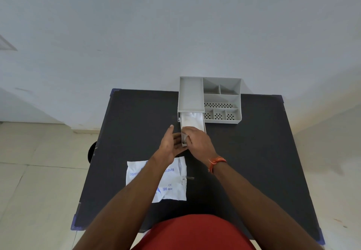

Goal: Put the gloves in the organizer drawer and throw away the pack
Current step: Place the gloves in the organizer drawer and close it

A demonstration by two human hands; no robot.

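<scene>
A grey organizer [221, 101] stands at the far edge of the black table [254, 152]. Its drawer [204, 127] is pulled out toward me and holds whitish gloves [192, 119]. My right hand [198, 142] rests on the drawer's front end, fingers curled over the gloves there. Beside the drawer's front left corner is my left hand [172, 144], fingers apart, palm turned toward the drawer. The white glove pack [173, 187] with blue print lies flat near me, partly under my left forearm.
The organizer's right side has several open compartments [220, 93], some with perforated floors. A dark round object [90, 152] shows past the table's left edge. The white wall rises right behind the table, and light floor tiles lie to the left.
</scene>
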